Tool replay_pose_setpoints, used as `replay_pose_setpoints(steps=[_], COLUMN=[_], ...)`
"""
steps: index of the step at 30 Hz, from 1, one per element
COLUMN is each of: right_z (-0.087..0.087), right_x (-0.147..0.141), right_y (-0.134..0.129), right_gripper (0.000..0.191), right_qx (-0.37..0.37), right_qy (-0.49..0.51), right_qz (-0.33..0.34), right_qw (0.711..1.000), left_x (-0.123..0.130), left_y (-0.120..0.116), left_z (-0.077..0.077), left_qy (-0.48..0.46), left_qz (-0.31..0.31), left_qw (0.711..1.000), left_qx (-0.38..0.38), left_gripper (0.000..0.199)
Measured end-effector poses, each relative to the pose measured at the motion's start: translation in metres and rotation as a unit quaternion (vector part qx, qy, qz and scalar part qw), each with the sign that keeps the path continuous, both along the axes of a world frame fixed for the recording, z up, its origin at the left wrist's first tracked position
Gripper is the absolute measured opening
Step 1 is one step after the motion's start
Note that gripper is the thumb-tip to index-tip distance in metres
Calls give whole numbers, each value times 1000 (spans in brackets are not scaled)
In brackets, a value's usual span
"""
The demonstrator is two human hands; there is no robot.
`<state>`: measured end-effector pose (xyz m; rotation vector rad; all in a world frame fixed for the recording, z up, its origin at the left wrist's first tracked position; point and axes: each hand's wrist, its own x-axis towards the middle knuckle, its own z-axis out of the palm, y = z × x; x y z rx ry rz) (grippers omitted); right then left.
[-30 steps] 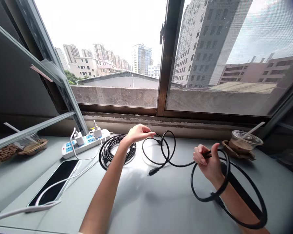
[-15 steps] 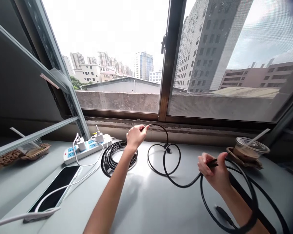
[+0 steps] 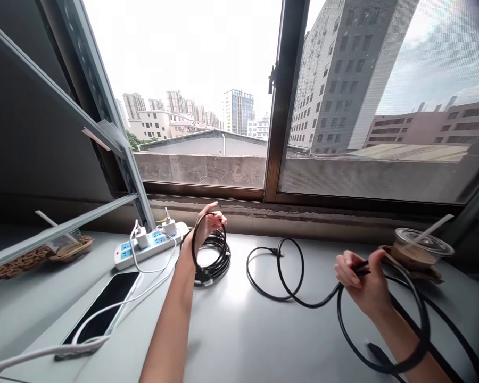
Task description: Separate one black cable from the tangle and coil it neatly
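My left hand (image 3: 209, 223) is raised over the coiled black cable (image 3: 222, 261), its fingers curled through a loop of black cable (image 3: 193, 246). That loop hangs in front of my forearm, with a black connector (image 3: 203, 275) with a silvery tip at its lower end. Whether the loop joins the coil cannot be made out. My right hand (image 3: 363, 282) grips a thicker black cable (image 3: 317, 305) between thumb and fingers. Large loops of it hang around my right forearm, and another part curls on the table, near a small connector (image 3: 277, 251). A dark plug (image 3: 377, 354) lies below my right wrist.
A white power strip (image 3: 151, 242) with white chargers stands at the back left. In front lies a phone (image 3: 99, 308), crossed by a white cable (image 3: 131, 299). A lidded drink cup (image 3: 421, 250) is at the right. A metal frame (image 3: 138, 197) and window sill (image 3: 243, 210) border the table (image 3: 231, 340).
My left hand has moved left, away from the curled cable on the table, and a cable loop with a connector now hangs from it. The right hand keeps its grip; the view has shifted slightly.
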<state>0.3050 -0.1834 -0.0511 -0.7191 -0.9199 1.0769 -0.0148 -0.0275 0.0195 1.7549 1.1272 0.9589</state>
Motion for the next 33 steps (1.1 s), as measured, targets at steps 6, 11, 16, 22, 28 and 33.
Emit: replay_pose_setpoints(steps=[6,11,16,22,28,33], right_z=[-4,0,-2,-12,-12,-9], right_x=[4,-1,-7,-5,-6,-7], right_y=[1,0,4,9,8,6], right_gripper=[62,60,56,50,50,52], right_qx=[-24,-47,-63,-72,-78,-72], right_qy=[28,36,20,5,-14,-40], right_qz=[29,30,24,21,4,-5], right_qw=[999,998,998,997,997,997], left_x=[-27,-42,-23,5,8,-14], left_y=[9,22,17,-13,-8,15], left_z=[-22,-20,-2,13,5,-13], left_qy=[-75,42,92,283,380,358], left_qz=[-13,131,180,-113,-96,96], left_qw=[994,990,975,952,919,926], left_qx=[-76,-6,96,-30,-48,71], left_gripper=[47,54,38,75,78,51])
